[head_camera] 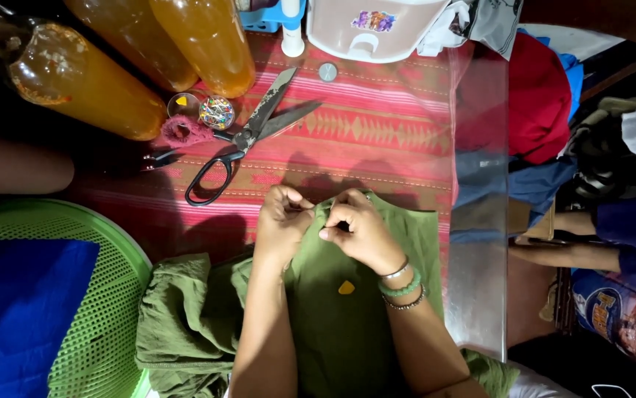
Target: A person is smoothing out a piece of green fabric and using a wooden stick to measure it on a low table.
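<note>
The left hand (pixel 282 215) and the right hand (pixel 356 230) meet at the top edge of an olive-green garment (pixel 347 324), each with fingers curled in and pinched on a fold of the cloth; whatever small thing may sit between the fingertips is too small to make out. Both forearms come up from the bottom edge, where they are cut off, and angle inward so that the knuckles nearly touch; the right wrist wears several bracelets (pixel 402 284), one pale green. The garment lies on a red patterned cloth (pixel 377 133) and spills off to the lower left in a crumpled heap, its lower part hidden under the arms; a small yellow mark (pixel 346 287) shows on it. Beyond the hands lie large black-handled scissors (pixel 248 136), open, beside a round tin of coloured pins (pixel 217 112). Further off stand amber bottles (pixel 207 40), their tops cut off by the frame. At left a green mesh basket (pixel 104 317) holds something blue (pixel 15 309).
</note>
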